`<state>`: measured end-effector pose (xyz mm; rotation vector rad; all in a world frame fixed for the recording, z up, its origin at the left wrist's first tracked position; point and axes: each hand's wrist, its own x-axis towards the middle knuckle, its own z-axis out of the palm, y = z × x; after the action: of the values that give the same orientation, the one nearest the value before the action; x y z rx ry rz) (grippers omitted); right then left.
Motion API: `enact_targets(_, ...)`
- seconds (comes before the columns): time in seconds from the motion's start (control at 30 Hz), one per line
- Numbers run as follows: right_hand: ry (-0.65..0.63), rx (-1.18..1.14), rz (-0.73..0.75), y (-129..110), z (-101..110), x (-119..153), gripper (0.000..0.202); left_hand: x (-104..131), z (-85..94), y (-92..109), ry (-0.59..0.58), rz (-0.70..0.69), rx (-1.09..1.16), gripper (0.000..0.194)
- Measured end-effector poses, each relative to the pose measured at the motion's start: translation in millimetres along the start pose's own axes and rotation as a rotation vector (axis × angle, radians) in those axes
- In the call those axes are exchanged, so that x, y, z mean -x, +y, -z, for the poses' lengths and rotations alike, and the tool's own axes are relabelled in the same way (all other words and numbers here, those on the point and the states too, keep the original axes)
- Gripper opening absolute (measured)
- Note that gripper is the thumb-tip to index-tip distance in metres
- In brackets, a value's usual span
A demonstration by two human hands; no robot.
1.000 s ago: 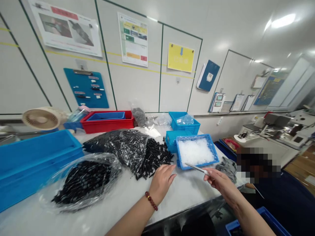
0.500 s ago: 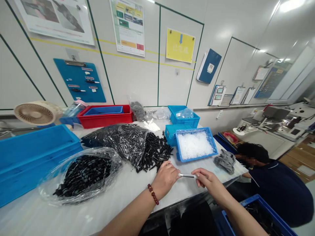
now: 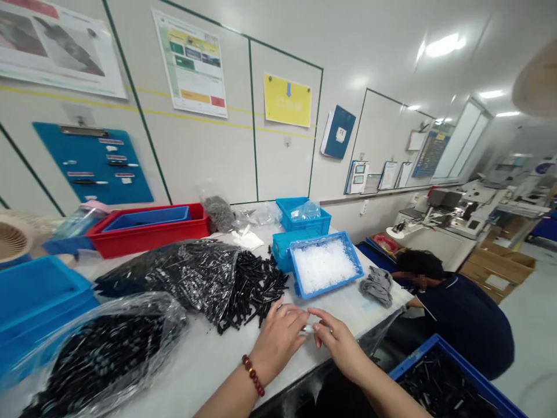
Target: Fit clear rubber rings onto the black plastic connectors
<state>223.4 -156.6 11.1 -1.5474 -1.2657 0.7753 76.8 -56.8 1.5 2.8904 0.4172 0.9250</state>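
Note:
My left hand (image 3: 281, 335), with a red bead bracelet at its wrist, is closed near the table's front edge, beside the pile of black rod-like parts (image 3: 256, 287). Close against it, my right hand (image 3: 335, 342) pinches a slim whitish piece (image 3: 308, 329) that runs between the fingers of both hands. Most of this piece is hidden by the fingers. Behind my hands a blue tray of small clear white pieces (image 3: 324, 264) stands tilted on the table.
Clear bags of black parts (image 3: 117, 348) lie at the left, near blue bins (image 3: 39, 290) and a red bin (image 3: 148, 229). A grey cloth (image 3: 376, 286) lies right. A person (image 3: 465, 319) bends beside the table, behind a blue crate (image 3: 435, 342).
My hands have come closer together, covering more of the whitish piece. The view has turned right, so the table's objects appear further left and more of the blue crate shows.

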Motion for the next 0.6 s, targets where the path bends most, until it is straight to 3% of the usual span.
enact_targets(0.1,0.128,-0.016,-0.036,-1.3,28.4,5.1,0.045,1.1,2.4,-1.1,0.077,0.012,-0.040,0.047)
enact_targets(0.2,0.330,-0.018,-0.041,-0.9,65.6,6.4,0.045,2.2,-0.9,-3.4,0.153,0.056,-0.033,0.045)
enact_targets(0.33,0.581,-0.017,-0.037,5.4,105.9,0.1,0.042,2.1,-7.2,-6.3,0.168,0.072,0.022,0.041)
enact_targets(0.43,0.625,0.000,-0.051,11.4,119.5,-7.5,0.040,1.8,-9.3,-8.7,0.168,0.075,0.033,0.040)
enact_targets(0.6,0.592,0.030,-0.065,12.2,122.7,-23.1,0.041,2.3,-10.7,-11.8,0.169,0.087,0.033,0.039)
